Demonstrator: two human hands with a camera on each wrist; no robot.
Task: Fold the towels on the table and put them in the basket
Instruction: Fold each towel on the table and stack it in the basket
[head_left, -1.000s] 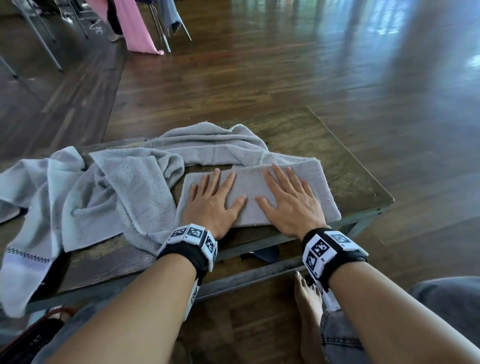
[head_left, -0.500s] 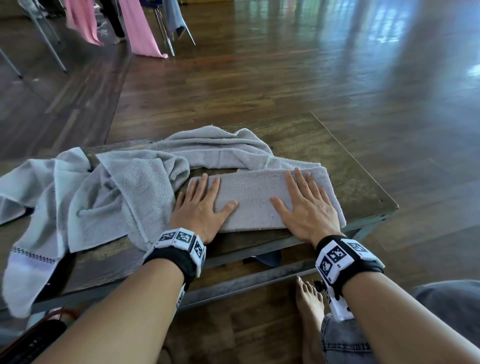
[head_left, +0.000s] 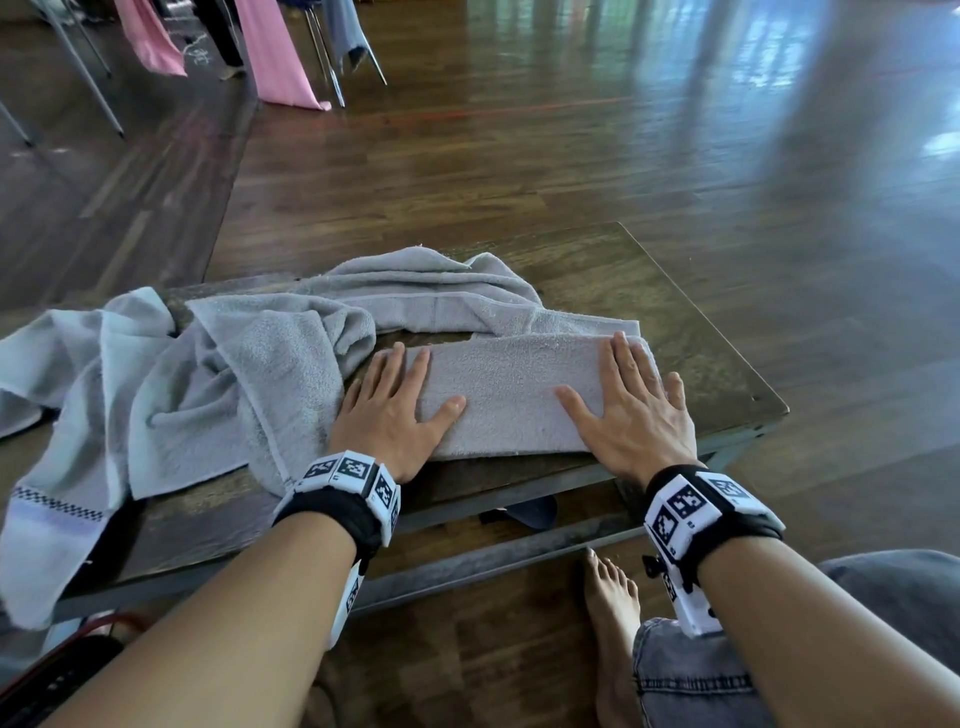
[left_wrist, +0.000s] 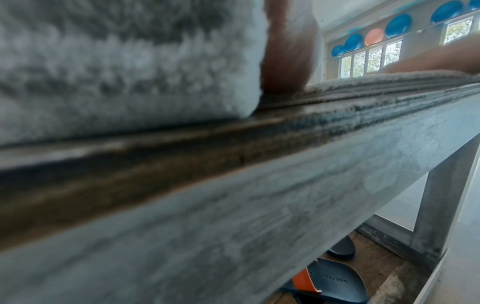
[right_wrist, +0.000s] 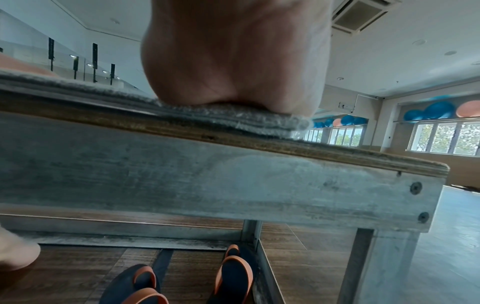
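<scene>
A grey towel folded into a long strip (head_left: 511, 395) lies on the low wooden table (head_left: 691, 332) near its front edge. My left hand (head_left: 397, 410) presses flat on the strip's left end, fingers straight. On the right end my right hand (head_left: 631, 405) lies flat too, its fingers spread. The right wrist view shows the heel of that hand (right_wrist: 233, 61) on the stacked layers of the folded towel (right_wrist: 233, 119). Several unfolded grey towels (head_left: 218, 384) lie heaped to the left and behind. No basket shows clearly.
One towel with a checked band (head_left: 47, 519) hangs over the table's left front edge. Sandals (right_wrist: 231, 273) sit on the floor under the table, beside my bare foot (head_left: 613, 623). Chairs and pink cloth (head_left: 270, 57) stand far back on the wooden floor.
Both hands have slid apart along the folded towel, the left toward its left end and the right toward its right end, smoothing it flat.
</scene>
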